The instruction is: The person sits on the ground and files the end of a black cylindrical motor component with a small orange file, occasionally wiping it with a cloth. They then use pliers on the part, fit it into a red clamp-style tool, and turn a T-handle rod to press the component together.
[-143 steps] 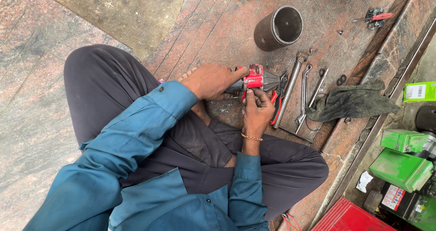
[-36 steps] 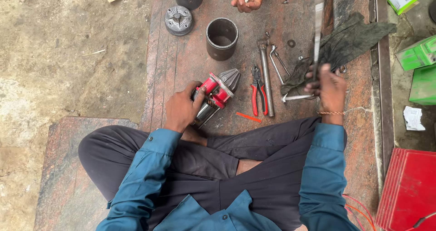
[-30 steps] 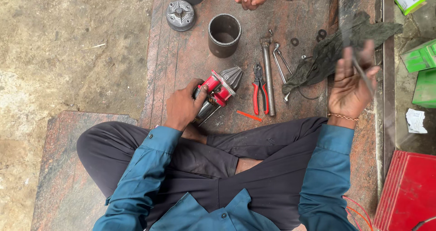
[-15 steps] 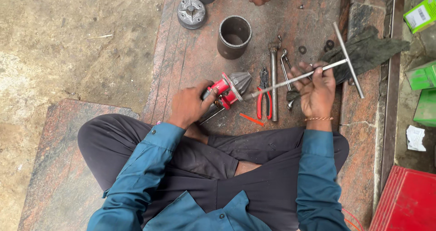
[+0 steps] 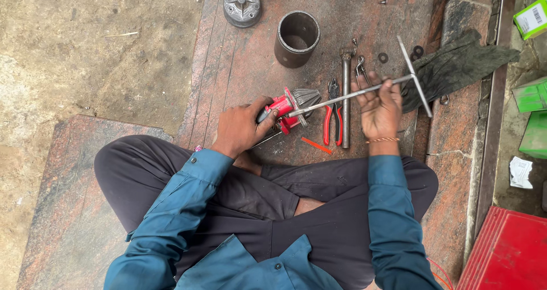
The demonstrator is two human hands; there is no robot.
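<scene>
Stone slab [image 5: 239, 67] bears everything. Metal cylinder [image 5: 296, 38] at 12 o'clock stands open, apparently empty. Red part [image 5: 290, 108] at centre, clamped in left hand [image 5: 242, 127]: looks heavy, rigid; grip its body. T-handle rod [image 5: 364, 91], stiff steel, gripped mid-shaft by right hand [image 5: 379, 104]. Pliers [image 5: 332, 114] lie between the hands.

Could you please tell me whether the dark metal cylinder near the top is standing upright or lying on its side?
Upright: the metal cylinder stands on end on the stone slab, its round open mouth facing up.

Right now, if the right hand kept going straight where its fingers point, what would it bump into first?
Probably the small metal clip on the floor just beyond the right hand, beside the upright steel bar. The hand may pass above it.
</scene>
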